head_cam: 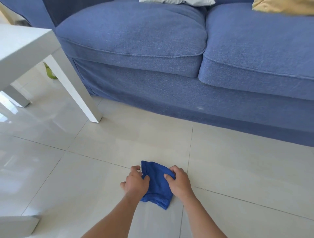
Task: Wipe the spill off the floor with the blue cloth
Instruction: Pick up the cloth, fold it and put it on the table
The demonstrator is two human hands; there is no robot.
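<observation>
Head view: both hands down on the blue cloth [157, 185], which sits bunched/folded on the tiled floor [237, 169]. Left hand [136, 182] grips the cloth's left edge, fingers curled over it, thumb on top of the fabric. A bit of white, possibly a label, shows at that edge by the left fingertips; can't tell for sure. Right hand [178, 182] grips the right edge, fingers curled round the far side, thumb pressed onto the top of the cloth. Hands are close together, not touching, with cloth between them. The cloth's near hem pokes out below and between the wrists. Both forearms are bare, coming in from the bottom of frame.

Spill: can't make out any liquid on the tiles around the hands; the floor is glossy, glare only. Grout lines run just beyond the fingers and off to the right of the right hand.

Beyond the hands: blue sofa [169, 51] across the frame, two seat cushions, well apart from the cloth. White cushion [178, 2] and yellow cushion [285, 6] at the sofa's top edge. Ahead-left of the left hand: white table [22, 42], its nearest leg standing on the floor beside the sofa corner. Small green object [51, 73] under the table, too blurred to identify.
</observation>
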